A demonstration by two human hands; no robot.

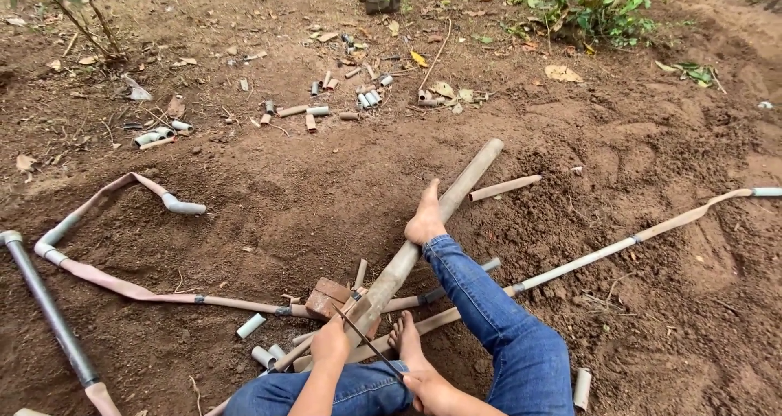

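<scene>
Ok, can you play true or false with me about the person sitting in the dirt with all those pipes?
1. A bare foot rests on the long pipe. True.
2. The right hand holds a hammer. False: it holds a thin saw blade that reaches up to the pipe's near end.
3. The pipe's near end lies on a brick. True.
4. The person wears red shorts. False: they wear blue jeans.
5. The left hand is up in the air, far from the pipe. False: it is down by the pipe's near end.
</scene>
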